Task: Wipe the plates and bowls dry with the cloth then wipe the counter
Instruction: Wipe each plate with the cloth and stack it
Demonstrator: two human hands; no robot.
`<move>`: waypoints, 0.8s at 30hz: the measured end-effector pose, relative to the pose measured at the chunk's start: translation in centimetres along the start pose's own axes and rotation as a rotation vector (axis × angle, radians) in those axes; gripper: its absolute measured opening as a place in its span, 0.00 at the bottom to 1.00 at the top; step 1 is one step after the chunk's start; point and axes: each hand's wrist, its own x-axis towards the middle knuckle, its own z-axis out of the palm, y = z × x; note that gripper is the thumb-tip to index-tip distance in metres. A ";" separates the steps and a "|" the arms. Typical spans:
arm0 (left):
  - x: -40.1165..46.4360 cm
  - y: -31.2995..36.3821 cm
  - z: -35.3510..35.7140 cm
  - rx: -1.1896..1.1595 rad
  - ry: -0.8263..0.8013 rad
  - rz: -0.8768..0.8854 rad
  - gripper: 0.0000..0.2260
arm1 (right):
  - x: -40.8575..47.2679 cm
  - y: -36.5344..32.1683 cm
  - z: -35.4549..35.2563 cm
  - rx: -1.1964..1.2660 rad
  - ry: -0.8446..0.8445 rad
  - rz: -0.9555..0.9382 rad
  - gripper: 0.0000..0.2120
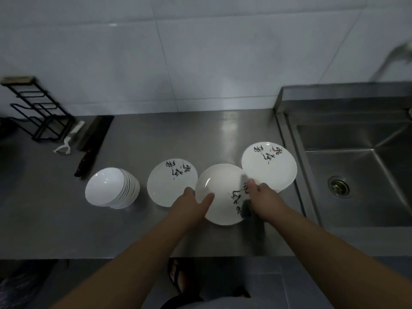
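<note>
Head view, step: drying the middle plate [219, 194], held tilted above the counter [133, 230] between two other plates.
Method: likely steady the rim, sweep right across the face.
Left hand [189, 202]: grips the plate's left rim, thumb on its face.
Right hand [262, 200]: curled, pressing a dark blurred cloth [247, 210] on the plate.
Bowls [112, 188]: stacked at left, untouched.

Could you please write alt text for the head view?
A person's left hand holds a white plate while the right hand wipes it with a dark cloth; more plates and stacked bowls sit on the steel counter.
</note>
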 end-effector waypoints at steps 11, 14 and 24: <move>-4.3 8.9 -8.5 -1.230 0.073 0.149 0.12 | -5.3 -6.8 -8.2 0.419 0.243 -0.419 0.07; -5.6 10.4 -10.2 -1.366 -0.021 0.195 0.13 | -5.7 -7.3 -10.1 0.113 0.365 -0.462 0.09; -10.0 14.0 -10.1 -1.377 -0.019 0.302 0.15 | -10.0 -9.1 -13.2 0.092 0.472 -0.939 0.20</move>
